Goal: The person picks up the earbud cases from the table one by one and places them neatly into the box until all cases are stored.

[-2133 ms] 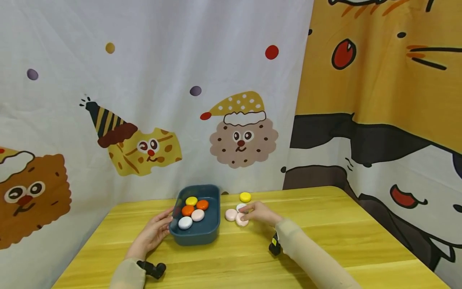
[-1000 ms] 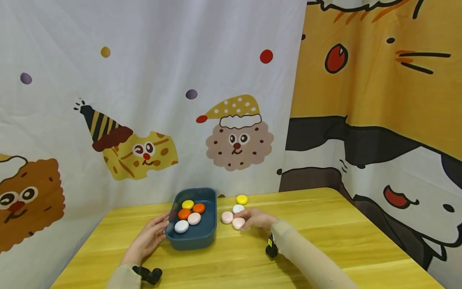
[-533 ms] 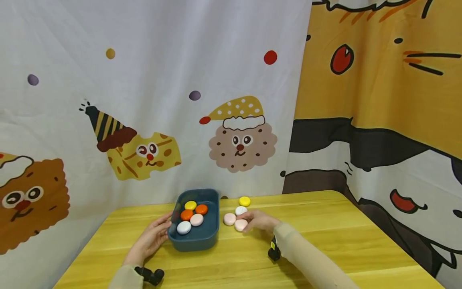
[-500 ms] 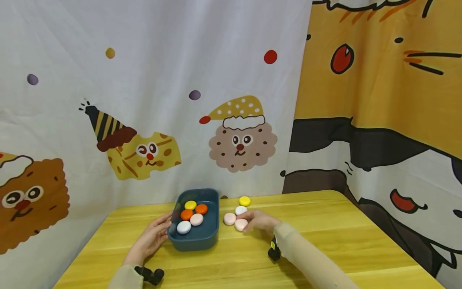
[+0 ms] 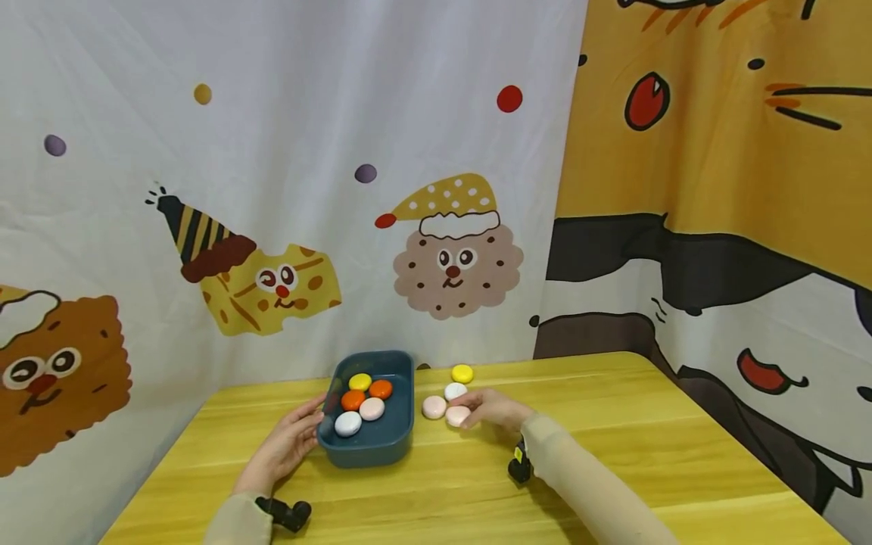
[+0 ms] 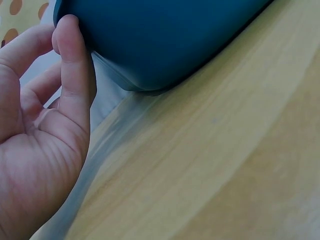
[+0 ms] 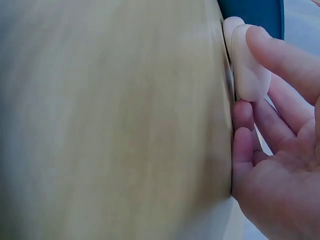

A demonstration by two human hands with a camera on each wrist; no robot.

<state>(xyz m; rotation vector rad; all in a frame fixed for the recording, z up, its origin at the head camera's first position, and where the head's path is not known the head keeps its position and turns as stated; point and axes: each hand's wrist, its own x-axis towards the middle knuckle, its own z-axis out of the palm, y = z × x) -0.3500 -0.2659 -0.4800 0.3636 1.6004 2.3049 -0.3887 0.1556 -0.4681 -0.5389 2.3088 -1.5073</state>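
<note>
My left hand (image 5: 282,449) rests at the left wall of a dark blue rectangular bin (image 5: 371,454). Its thumb (image 6: 72,65) lies against the outside near a corner, fingers loosely bent. Inside the bin are a yellow disc (image 5: 360,382), two orange discs, a pink disc (image 5: 372,409) and a white disc (image 5: 348,424). To the bin's right, my right hand (image 5: 496,410) pinches a smooth, rounded pale pink disc (image 7: 250,65) between thumb and fingers, close to the tabletop. Beside it lie another pink disc (image 5: 434,407) and a white disc (image 5: 456,391).
A yellow disc (image 5: 462,373) lies further back, near the far table edge. The wood-grain table (image 5: 436,499) ends at a printed cloth backdrop (image 5: 293,151). Black wrist cameras (image 5: 289,515) are strapped below both hands.
My right hand has shifted from over the white disc to the nearer pink disc, which now sits slightly further right between its fingers. The left hand and bin stay in place; the head view drifts slightly.
</note>
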